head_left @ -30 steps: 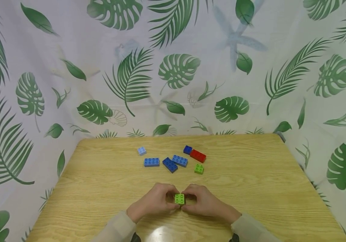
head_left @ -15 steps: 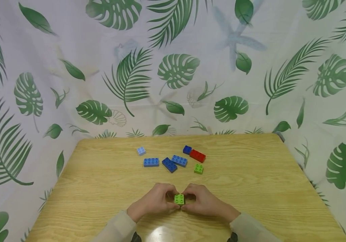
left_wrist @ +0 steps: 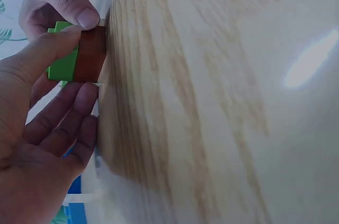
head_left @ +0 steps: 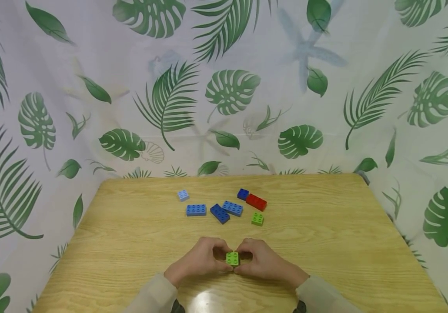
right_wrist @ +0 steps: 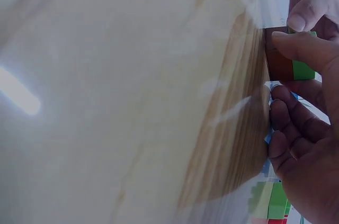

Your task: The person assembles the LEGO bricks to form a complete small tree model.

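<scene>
A small green brick [head_left: 232, 258] sits on a brown brick near the front middle of the wooden table [head_left: 325, 226]. My left hand [head_left: 221, 257] pinches this stack from the left and my right hand [head_left: 243, 257] pinches it from the right. In the left wrist view the green brick [left_wrist: 62, 65] is stuck to the brown brick [left_wrist: 91, 54], which rests on the tabletop, with my left hand [left_wrist: 66, 78] curled round both. The right wrist view shows the brown brick [right_wrist: 278, 60] and green brick [right_wrist: 303, 69] between the thumb and fingers of my right hand [right_wrist: 290, 70].
Several loose bricks lie further back: a small light blue brick [head_left: 183, 195], a blue brick [head_left: 196, 210], a dark blue brick [head_left: 219, 213], another blue one [head_left: 232, 208], a red brick [head_left: 256, 201] and a small green brick [head_left: 257, 218]. A leaf-print curtain [head_left: 228, 95] surrounds the table.
</scene>
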`<state>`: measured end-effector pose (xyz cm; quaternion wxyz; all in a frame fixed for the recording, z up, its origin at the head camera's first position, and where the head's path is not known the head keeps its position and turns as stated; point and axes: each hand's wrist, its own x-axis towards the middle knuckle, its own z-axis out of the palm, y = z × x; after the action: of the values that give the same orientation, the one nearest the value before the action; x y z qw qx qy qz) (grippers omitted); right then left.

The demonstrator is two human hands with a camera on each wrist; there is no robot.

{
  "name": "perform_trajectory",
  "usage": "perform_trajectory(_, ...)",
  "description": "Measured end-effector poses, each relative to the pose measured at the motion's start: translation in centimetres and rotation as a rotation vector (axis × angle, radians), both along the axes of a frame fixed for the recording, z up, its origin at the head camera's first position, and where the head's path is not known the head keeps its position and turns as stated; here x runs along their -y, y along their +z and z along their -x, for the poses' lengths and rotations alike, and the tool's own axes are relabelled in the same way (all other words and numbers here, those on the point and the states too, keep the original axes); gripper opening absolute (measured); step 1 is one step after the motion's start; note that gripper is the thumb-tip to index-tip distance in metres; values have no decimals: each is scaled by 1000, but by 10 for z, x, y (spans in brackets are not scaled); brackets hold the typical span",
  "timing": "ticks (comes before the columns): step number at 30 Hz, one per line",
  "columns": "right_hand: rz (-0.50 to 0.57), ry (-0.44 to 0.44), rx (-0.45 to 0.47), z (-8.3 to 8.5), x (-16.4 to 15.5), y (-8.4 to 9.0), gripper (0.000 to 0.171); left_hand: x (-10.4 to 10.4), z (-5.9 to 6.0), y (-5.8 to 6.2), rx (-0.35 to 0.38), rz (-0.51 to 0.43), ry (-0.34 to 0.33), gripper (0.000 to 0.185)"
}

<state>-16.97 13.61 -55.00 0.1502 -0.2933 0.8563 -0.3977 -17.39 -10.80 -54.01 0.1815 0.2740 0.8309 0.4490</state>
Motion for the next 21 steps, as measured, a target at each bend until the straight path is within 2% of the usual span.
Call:
perform_trajectory(4,-12,3,-9,0,0,0,30,1,2,-4,69,-40,14,27)
perform_trajectory(10,-37,0,-49,-2,1,-1,27,3,3,-5,83,-46,10,27)
perform_trajectory(17,-59,8,-74,0,-12,5,33,2,2,-5,71,-24,28,27)
perform_trajectory(21,-53,-58,-123,11,-29,13,10,2,1,-5,70,-22,36,27)
